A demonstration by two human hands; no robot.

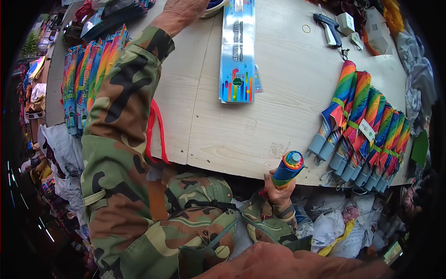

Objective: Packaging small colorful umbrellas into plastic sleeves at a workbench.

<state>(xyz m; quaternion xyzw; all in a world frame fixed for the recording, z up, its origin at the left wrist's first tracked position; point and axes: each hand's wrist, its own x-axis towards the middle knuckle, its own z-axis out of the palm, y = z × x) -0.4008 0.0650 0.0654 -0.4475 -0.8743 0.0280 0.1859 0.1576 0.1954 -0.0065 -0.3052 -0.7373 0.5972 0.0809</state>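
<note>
Desk: pale wood-look top (pixel 278 121), carries most of the goods.
Bare umbrellas: row of folded rainbow umbrellas (pixel 357 109) at 3 o'clock, grey handles toward the near edge, green straps round them, one white card showing. No sleeves on these; judged as left to do.
Sleeved umbrellas: bunch (pixel 86 83) at 10 o'clock, in clear printed sleeves; judged as done.
Progress: sleeving looks partway; exact counts can't be told, umbrellas overlap.
White sacks: (pixel 327 228) between 4 and 5 o'clock, below desk level; contents hidden.
Flat sleeves: blue printed pile (pixel 238 51) at 12 o'clock, lying flat, look empty; number can't be told.
Umbrella in hand: single folded rainbow umbrella (pixel 289 167) at 4 o'clock, just off the desk's near edge, one end facing up. No sleeve seen on it, so not yet packed.
Right hand: (pixel 280 189) grip closed round that umbrella.
Left hand: (pixel 183 13) stretched toward 12 o'clock, beside the dish; fingers cut by frame edge, grip state can't be told.
Round dish: (pixel 211 14) at 12 o'clock, partly cut off; something blue inside, kind unclear.
Tagging gun: (pixel 327 28) between 1 and 2 o'clock, lying unheld.
White box: small, (pixel 345 23) just beside the gun; contents not visible.
</note>
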